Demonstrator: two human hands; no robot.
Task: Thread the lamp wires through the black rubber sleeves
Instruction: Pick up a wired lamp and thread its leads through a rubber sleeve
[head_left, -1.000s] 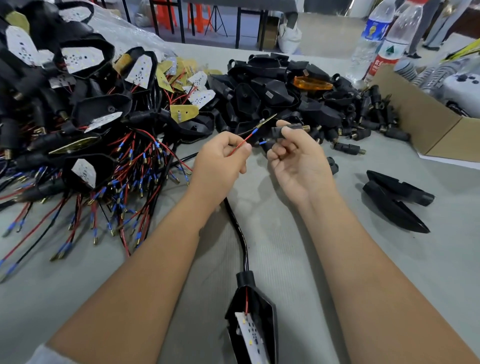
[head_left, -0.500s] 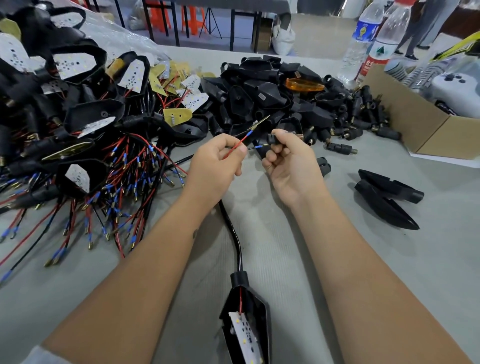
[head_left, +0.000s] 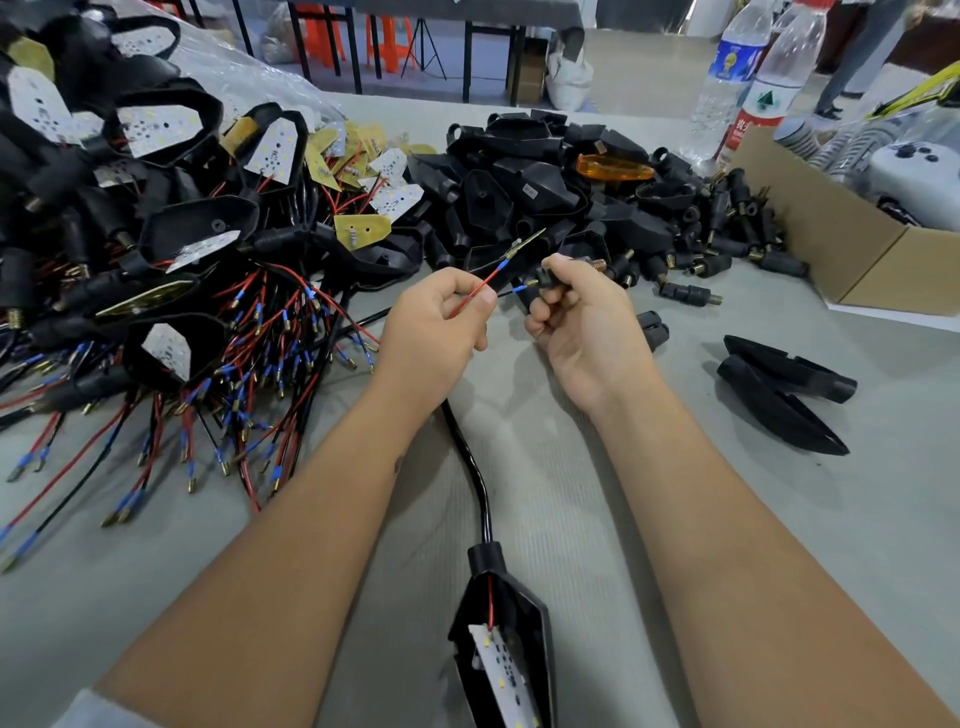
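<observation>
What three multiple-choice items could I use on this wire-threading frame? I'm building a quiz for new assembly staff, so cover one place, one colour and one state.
1. Where does the orange lens lie?
A. On the pile of black housings
B. Inside the cardboard box
C. Beside the lamp near the camera

2. What colour is the wire pinched in the left hand?
A. Yellow
B. Red
C. White

3. What is the right hand doing?
A. Lying flat on the table
B. Lifting a water bottle
C. Gripping a black rubber sleeve

Answers:
1 A: it sits on top of the black heap, far side of the table.
2 B: a red wire with a blue-collared tip runs up from thumb and forefinger.
3 C: its fingers curl round the sleeve, whose brass end sticks out.
</observation>
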